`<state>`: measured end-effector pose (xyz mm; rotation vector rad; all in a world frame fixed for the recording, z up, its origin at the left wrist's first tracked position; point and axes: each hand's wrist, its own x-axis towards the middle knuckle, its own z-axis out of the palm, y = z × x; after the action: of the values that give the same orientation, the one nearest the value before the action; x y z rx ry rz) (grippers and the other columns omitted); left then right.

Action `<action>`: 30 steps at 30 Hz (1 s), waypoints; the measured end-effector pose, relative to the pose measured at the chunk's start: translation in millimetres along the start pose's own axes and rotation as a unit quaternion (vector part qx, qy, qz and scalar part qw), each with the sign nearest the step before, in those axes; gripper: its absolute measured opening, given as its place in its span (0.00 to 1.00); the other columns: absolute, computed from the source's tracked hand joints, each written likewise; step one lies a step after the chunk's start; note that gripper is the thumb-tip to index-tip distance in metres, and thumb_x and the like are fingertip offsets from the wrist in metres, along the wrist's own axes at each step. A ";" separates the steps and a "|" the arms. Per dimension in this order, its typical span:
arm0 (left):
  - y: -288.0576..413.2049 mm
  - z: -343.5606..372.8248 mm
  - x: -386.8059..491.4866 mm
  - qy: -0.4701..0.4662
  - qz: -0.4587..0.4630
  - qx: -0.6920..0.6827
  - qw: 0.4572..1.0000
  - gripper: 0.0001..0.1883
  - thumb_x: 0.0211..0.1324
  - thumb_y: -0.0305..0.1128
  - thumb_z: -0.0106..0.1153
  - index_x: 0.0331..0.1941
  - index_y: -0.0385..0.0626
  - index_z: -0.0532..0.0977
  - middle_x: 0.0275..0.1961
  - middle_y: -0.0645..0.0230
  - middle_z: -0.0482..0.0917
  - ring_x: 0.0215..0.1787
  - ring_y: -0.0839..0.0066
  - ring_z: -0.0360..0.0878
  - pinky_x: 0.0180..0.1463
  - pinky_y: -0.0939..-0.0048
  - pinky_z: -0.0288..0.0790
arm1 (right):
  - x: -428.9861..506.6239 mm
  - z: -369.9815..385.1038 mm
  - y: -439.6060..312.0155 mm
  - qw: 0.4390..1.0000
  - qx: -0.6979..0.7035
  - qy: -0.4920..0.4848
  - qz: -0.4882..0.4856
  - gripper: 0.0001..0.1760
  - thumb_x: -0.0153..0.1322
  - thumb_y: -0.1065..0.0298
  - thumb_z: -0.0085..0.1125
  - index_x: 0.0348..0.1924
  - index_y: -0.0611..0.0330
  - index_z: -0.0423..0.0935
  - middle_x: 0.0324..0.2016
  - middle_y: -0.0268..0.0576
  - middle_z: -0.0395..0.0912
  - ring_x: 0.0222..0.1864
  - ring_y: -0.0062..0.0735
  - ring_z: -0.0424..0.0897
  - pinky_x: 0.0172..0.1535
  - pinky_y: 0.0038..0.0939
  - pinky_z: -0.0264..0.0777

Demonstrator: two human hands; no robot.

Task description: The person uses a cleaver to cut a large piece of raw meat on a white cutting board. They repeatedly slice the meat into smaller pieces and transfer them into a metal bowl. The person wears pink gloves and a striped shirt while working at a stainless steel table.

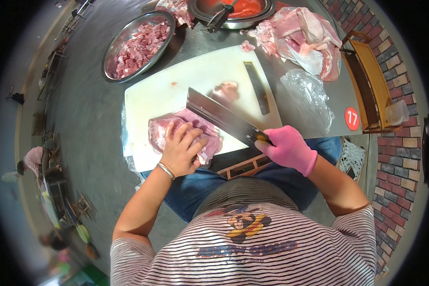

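Observation:
My left hand lies bare on a piece of raw meat, its fingers spread and bent over the top. The meat rests near the front of a white cutting board. In a pink glove, my right hand grips the dark handle of a cleaver. The wide blade points up and to the left above the board, its tip just beyond the meat. A smaller piece of raw meat sits behind the blade. Near the board's right edge is a dark slot.
Cut meat fills a steel bowl at back left. Another steel bowl holds red contents, with a black-handled tool across its rim. Large raw cuts and a clear plastic bag lie right. A wooden chair stands beyond.

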<state>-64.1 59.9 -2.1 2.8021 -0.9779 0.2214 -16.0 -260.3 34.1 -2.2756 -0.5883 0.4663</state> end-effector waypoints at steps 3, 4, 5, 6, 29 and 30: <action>5.2 5.2 9.0 0.005 0.022 0.016 1.000 0.30 0.28 0.38 0.71 0.47 0.55 0.79 0.49 0.68 0.75 0.58 0.61 0.71 0.70 0.39 0.52 | 1.8 3.5 -2.1 1.000 0.008 0.026 0.010 0.15 0.72 0.58 0.60 0.28 0.59 0.80 0.16 0.45 0.79 0.22 0.42 0.83 0.30 0.36 0.75; 0.9 7.9 14.0 0.015 0.025 0.015 0.999 0.29 0.28 0.39 0.72 0.44 0.54 0.78 0.48 0.68 0.75 0.57 0.61 0.71 0.69 0.39 0.54 | 1.5 3.0 -2.2 0.999 0.028 0.015 0.036 0.15 0.72 0.58 0.59 0.28 0.60 0.80 0.16 0.45 0.79 0.21 0.43 0.82 0.30 0.36 0.75; -5.5 10.7 18.4 0.028 0.034 0.015 0.999 0.28 0.27 0.39 0.73 0.42 0.53 0.78 0.47 0.67 0.75 0.55 0.61 0.72 0.67 0.40 0.56 | 0.5 3.1 -2.5 0.998 0.048 0.015 0.047 0.15 0.72 0.58 0.59 0.28 0.60 0.80 0.16 0.45 0.79 0.22 0.44 0.82 0.30 0.37 0.75; -15.1 14.4 23.6 0.099 -0.005 -0.111 0.989 0.24 0.28 0.38 0.73 0.36 0.51 0.77 0.41 0.66 0.76 0.48 0.61 0.74 0.61 0.48 0.62 | -0.6 2.6 -2.2 0.996 0.067 0.016 0.058 0.15 0.72 0.58 0.59 0.28 0.60 0.80 0.16 0.45 0.79 0.22 0.44 0.82 0.30 0.37 0.75; -55.7 23.9 28.4 0.172 -0.180 -0.348 0.904 0.10 0.58 0.20 0.54 0.42 0.40 0.81 0.46 0.65 0.79 0.50 0.72 0.77 0.55 0.73 0.70 | 35.2 53.0 -26.0 0.922 0.350 -0.064 0.155 0.17 0.75 0.59 0.58 0.32 0.67 0.75 0.16 0.38 0.73 0.12 0.25 0.72 0.17 0.27 0.66; -56.1 24.9 28.6 0.177 -0.197 -0.379 0.887 0.10 0.59 0.20 0.53 0.42 0.39 0.80 0.45 0.66 0.79 0.49 0.74 0.77 0.54 0.74 0.70 | 46.1 56.4 -27.8 0.924 0.349 -0.056 0.146 0.17 0.75 0.59 0.58 0.32 0.67 0.74 0.16 0.38 0.73 0.12 0.25 0.72 0.17 0.28 0.66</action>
<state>-4.7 80.9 -26.9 2.0590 -0.2885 0.2200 -12.8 -186.4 9.4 -1.6490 -0.0913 0.8089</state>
